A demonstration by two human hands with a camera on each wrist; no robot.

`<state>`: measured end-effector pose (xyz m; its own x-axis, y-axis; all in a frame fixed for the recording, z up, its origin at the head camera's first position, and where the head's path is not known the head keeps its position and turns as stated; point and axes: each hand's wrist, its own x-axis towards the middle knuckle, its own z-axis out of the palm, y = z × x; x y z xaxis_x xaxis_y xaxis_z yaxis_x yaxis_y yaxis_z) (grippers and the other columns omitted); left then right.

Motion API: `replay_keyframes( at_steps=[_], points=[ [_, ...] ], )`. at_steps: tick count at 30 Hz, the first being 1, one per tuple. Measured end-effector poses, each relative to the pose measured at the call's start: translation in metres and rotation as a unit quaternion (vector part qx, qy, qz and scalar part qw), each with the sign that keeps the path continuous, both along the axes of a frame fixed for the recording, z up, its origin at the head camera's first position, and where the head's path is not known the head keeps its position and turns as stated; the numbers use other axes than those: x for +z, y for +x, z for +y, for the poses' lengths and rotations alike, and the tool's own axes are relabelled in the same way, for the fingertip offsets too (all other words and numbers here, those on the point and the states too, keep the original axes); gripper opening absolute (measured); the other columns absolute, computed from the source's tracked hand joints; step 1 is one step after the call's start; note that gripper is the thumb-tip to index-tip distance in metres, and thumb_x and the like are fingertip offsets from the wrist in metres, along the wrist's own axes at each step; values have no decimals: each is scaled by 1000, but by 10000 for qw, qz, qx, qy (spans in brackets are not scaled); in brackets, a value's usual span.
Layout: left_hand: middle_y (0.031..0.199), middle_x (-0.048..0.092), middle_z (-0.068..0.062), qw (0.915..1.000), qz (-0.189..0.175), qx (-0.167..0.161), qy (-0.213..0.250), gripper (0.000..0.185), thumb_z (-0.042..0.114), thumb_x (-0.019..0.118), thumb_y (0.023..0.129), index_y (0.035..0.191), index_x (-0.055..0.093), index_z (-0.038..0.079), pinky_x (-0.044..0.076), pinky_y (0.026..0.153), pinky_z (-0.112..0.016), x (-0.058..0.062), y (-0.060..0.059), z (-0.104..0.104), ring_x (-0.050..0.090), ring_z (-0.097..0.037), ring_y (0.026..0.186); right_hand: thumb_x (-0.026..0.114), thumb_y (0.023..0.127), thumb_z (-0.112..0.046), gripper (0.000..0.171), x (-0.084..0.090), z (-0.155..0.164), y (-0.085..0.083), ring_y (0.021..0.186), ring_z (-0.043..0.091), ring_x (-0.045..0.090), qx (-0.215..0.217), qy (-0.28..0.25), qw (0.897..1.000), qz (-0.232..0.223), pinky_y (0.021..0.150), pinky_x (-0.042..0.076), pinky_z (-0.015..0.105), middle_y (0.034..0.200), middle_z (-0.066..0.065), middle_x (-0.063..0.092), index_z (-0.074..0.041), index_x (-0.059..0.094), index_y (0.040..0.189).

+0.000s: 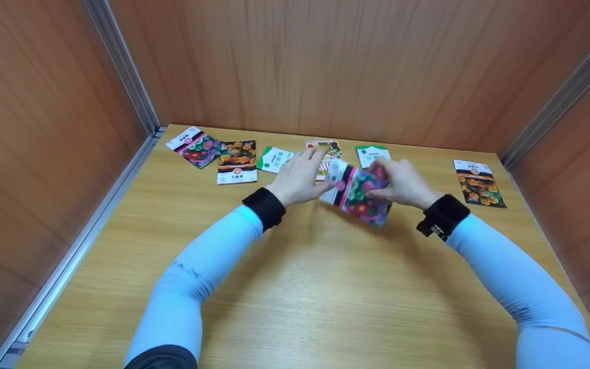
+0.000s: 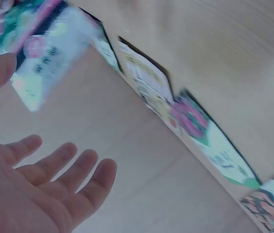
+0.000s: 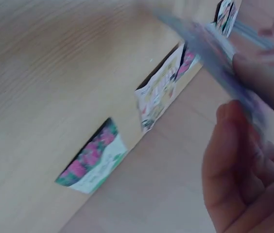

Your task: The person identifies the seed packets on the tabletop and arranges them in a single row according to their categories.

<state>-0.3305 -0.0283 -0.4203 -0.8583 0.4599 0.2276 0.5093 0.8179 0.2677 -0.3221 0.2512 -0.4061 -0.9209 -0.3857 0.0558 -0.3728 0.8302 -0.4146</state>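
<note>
My right hand (image 1: 405,183) pinches a seed packet (image 1: 357,199) between thumb and fingers, by its purple-and-red flower end. The packet is tilted above the table, its white end towards the left hand. My left hand (image 1: 299,177) has its fingers spread, and its thumb is at the packet's white end; whether they touch I cannot tell. In the left wrist view the left fingers (image 2: 81,170) are extended with nothing in them. The right wrist view shows the held packet (image 3: 219,63) nearly edge-on and blurred.
Along the table's back lie a pink-flower packet (image 1: 195,147), an orange-flower packet (image 1: 237,163), a green-and-white packet (image 1: 274,160), a partly covered yellow-and-red packet (image 1: 333,148) and another green-edged packet (image 1: 372,152). Another orange-flower packet (image 1: 479,184) lies right. Wooden panels (image 1: 325,66) enclose the table.
</note>
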Motion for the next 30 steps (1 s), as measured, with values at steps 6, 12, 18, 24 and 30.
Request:
replay_keyframes(
  at_steps=[6, 12, 18, 24, 30],
  points=[
    [153, 39, -10, 9993, 19, -265, -270, 86, 61, 64, 84, 152, 31, 19, 43, 106, -50, 2, 5, 25, 41, -31, 137, 81, 81, -24, 33, 7, -14, 7, 81, 17, 65, 577, 251, 9978, 198, 73, 59, 36, 95, 0, 70, -20, 64, 109],
    [146, 49, -7, 9962, 272, -561, -615, 75, 59, 64, 85, 145, 43, 20, 39, 109, -53, 5, 8, 39, 44, -29, 134, 81, 80, -20, 43, 17, -23, 13, 72, 13, 63, 1232, 441, 9882, 798, 69, 56, 34, 86, -2, 70, -18, 61, 118],
    [97, 71, 2, 9956, 14, -853, -393, 33, 46, 60, 94, 111, 66, 19, 52, 78, -36, 7, 8, 41, 63, -17, 87, 80, 82, -21, 31, 24, -30, 15, 77, 13, 69, 1348, 201, 9830, 1231, 73, 58, 37, 89, -1, 74, -20, 66, 109],
    [91, 68, 5, 9959, -124, -892, 107, 16, 33, 55, 99, 102, 65, 21, 53, 72, -34, 7, 8, 35, 61, -14, 79, 81, 80, -22, 21, 21, -26, 7, 84, 15, 71, 1007, -965, 9809, 1360, 78, 59, 39, 91, -1, 73, -18, 67, 94],
    [89, 69, 6, 9928, -191, -838, 839, 18, 32, 51, 101, 100, 65, 21, 50, 64, -27, 9, 10, 26, 60, -11, 71, 81, 79, -33, 24, 19, -22, 1, 79, 12, 67, 470, -2028, 9744, 843, 79, 57, 31, 92, -5, 72, -22, 70, 97]
  ],
)
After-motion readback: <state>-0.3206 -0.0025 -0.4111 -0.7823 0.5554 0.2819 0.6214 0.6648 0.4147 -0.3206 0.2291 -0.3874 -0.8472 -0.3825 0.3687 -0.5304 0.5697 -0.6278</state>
